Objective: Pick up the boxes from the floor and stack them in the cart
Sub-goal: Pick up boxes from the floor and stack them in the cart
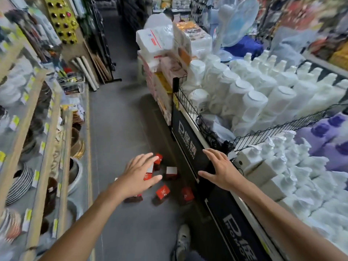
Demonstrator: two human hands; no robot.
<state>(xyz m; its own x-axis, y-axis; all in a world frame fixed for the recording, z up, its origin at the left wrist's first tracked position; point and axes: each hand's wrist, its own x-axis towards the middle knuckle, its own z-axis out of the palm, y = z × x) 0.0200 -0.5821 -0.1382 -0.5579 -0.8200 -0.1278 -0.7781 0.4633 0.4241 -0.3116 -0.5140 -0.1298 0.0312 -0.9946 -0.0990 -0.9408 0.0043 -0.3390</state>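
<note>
Several small red and white boxes lie scattered on the grey floor of a shop aisle, close against the black base panel of a display stand. They point every which way: 1 box stands with a white face up, another near the top of the cluster is tipped on an edge, and 2 red ones nearer the camera lie tilted with a corner toward the viewer. Motion blur hides their exact long axes. The floor is smooth and dull grey, running away between wooden shelves of plates and bowls on the left and a wire-fenced stand packed with white bottles on the right, with purple bottles beyond a wire divider. Stacked packets and a fan sit further down the aisle. A shoe shows at the bottom edge. The left hand hovers above the cluster with fingers spread and straight, gripping nothing; it covers some of the boxes from view, and others lie just right of and below it. The right hand is likewise spread and empty, held in front of the black panel, to the right of the boxes and apart from them.
</note>
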